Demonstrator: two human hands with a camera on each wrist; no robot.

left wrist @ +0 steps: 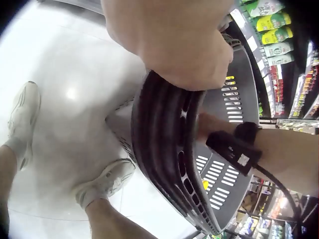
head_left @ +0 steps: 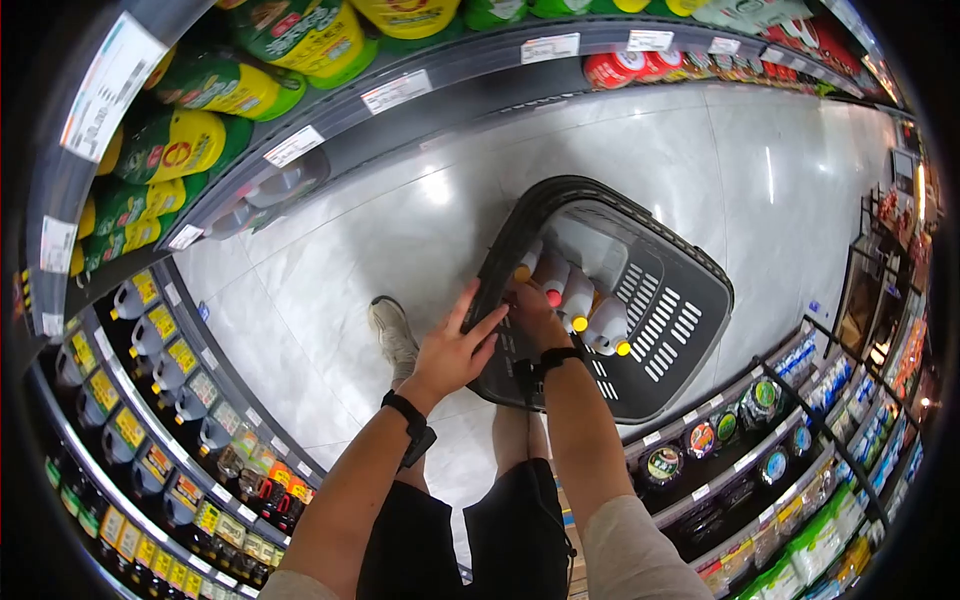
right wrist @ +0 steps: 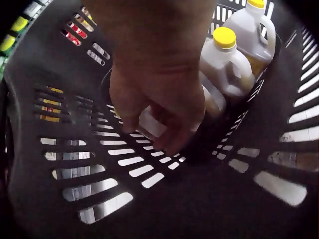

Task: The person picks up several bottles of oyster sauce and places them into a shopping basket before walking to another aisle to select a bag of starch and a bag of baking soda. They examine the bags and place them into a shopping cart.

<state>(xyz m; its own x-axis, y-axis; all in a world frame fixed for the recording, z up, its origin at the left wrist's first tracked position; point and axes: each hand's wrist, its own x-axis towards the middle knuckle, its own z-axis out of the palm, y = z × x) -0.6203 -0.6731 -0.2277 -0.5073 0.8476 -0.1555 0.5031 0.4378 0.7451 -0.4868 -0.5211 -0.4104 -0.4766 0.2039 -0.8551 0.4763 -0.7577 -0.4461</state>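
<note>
A black shopping basket point(head_left: 690, 255) with slotted walls stands tilted on the floor before me. My left hand point(head_left: 452, 350) rests on its near rim, fingers spread and fairly straight. My right hand point(head_left: 537, 318) reaches down inside, fingers bent and pointing at the slotted bottom in the right wrist view. Beside it lean several plastic jugs of pale liquid, among them a yellow-capped jug point(right wrist: 227, 64) and another yellow-capped jug point(right wrist: 251, 30). A red-capped bottle point(head_left: 552, 270) lies nearest the fingers. A pale patch shows between thumb and fingers; I cannot tell whether they hold it.
Shelves of green and yellow bags point(head_left: 190, 140) run along the upper left. Rows of jugs and bottles point(head_left: 170, 365) fill the lower-left shelf, and packaged goods point(head_left: 760, 400) the right one. My shoe point(head_left: 392, 330) stands on the pale tiled floor point(head_left: 300, 290) left of the basket.
</note>
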